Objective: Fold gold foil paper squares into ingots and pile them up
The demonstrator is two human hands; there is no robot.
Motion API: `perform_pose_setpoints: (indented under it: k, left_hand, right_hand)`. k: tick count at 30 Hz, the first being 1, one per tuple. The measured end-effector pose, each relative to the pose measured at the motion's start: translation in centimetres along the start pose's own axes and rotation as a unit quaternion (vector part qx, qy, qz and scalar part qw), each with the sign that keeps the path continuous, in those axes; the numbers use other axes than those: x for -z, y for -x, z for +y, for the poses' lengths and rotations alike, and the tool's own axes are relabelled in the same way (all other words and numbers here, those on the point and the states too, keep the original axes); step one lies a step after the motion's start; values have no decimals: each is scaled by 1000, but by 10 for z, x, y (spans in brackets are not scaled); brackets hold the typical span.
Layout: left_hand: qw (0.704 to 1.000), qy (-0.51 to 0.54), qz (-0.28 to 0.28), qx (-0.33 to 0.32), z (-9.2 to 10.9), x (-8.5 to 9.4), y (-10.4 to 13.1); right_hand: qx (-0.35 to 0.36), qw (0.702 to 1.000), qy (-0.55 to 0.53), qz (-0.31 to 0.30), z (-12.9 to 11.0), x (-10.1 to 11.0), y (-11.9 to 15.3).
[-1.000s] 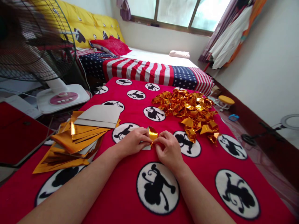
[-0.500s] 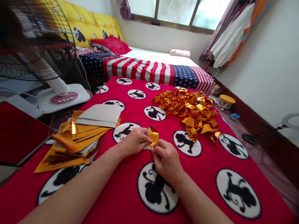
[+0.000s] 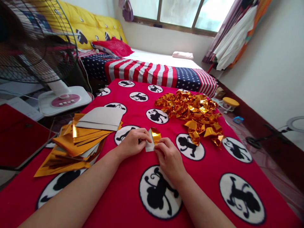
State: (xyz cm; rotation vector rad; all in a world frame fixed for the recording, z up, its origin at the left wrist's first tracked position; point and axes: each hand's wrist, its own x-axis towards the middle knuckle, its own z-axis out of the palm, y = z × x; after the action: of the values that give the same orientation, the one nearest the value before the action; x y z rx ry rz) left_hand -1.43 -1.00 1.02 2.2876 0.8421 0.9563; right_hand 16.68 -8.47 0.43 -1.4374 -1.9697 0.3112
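Observation:
A small sheet of gold foil paper (image 3: pixel 155 135), partly folded with its grey-white back showing, is held low over the red cloth between my two hands. At its left edge the fingers of my left hand (image 3: pixel 134 141) are closed on it. The thumb and fingertips of my right hand (image 3: pixel 169 155) pinch its lower right side. To the left lies a stack of gold foil sheets (image 3: pixel 83 144), a few of them grey side up. Folded gold foil pieces (image 3: pixel 193 109) form a loose heap at the far right of the cloth.
The red cloth (image 3: pixel 199 193) with monkey prints covers the table. A standing fan (image 3: pixel 64 95) is at the left, beside a dark red panel (image 3: pixel 21 136). Behind the table is a bed (image 3: pixel 152 71). A yellow stool (image 3: pixel 230 102) stands on the floor at right.
My left fingers have shifted slightly left and up along the foil paper. More of its grey-white back now shows between the hands; the bright lower fold is no longer visible.

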Motion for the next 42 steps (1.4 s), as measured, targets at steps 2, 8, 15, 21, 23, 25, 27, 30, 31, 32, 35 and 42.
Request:
perform_pose_setpoints:
  k: [2,8,15,21,23,25,27,30,31,32,35,42]
  left_hand:
    - [1000,-19,7,-15,-3,2,0]
    - [988,-120,-45,-89,-4,7,-1]
    - [980,-142,-89,-104,15,7,0]
    - [981,-150,-83,-95,16,3,1]
    - [981,-153,-78,-96,16,2,1]
    - [981,-156,-64,-98,15,1,1]
    - [981,-163,-41,-98,15,0,1]
    - [980,-174,-12,-95,13,-1,0]
    - [980,-177,-7,-95,12,-1,0]
    - [979,-180,-5,-97,12,-2,-1]
    - [976,-190,-13,-109,11,-2,-1]
    - [974,-180,-32,-130,2,-4,-1]
  right_hand:
    - [-2,1000,7,13,6,2,-3]
    - [-3,1000,13,23,18,8,-7]
    - [-16,1000,11,22,14,10,-6]
    - [-43,998,38,21,13,7,-7]
    - [-49,998,40,20,13,7,-7]
    - [-52,998,39,17,12,7,-7]
    - [-51,998,35,12,11,8,-7]
    - [-49,998,27,12,11,8,-8]
    - [-50,998,25,14,11,7,-8]
    - [-52,998,23,18,12,7,-9]
    - [-56,998,11,30,14,5,-9]
    - [-48,997,-43,36,12,5,-5]
